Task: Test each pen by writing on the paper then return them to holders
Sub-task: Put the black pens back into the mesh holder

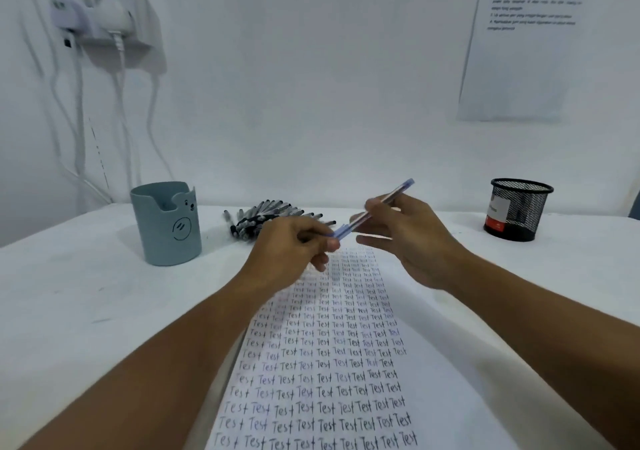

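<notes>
The table (86, 297) carries everything, draped in white and pushed against the wall. Down its middle runs the paper (346, 363), nearly filled with rows of the word "Test", so a long run of testing looks done already; only a little room seems left near the far edge.

At the far left stands the blue holder (166, 224), and I can see no pens above its rim. Far right sits the mesh holder (519, 209); something pale shows through the mesh, but I cannot tell whether any pens are inside. Between them, beyond the paper, lies a pile of pens (266, 219) on the cloth, so by my reckoning plenty remains to test or put away.

Both hands hover close together above the paper's far end. The right hand (412, 238) pinches the barrel of a blue pen (384, 204), angled up to the right. The left hand (294, 245) has its fingers curled on the cap (341, 231) at the pen's lower end. Whether the cap is coming off or going on, I cannot say.
</notes>
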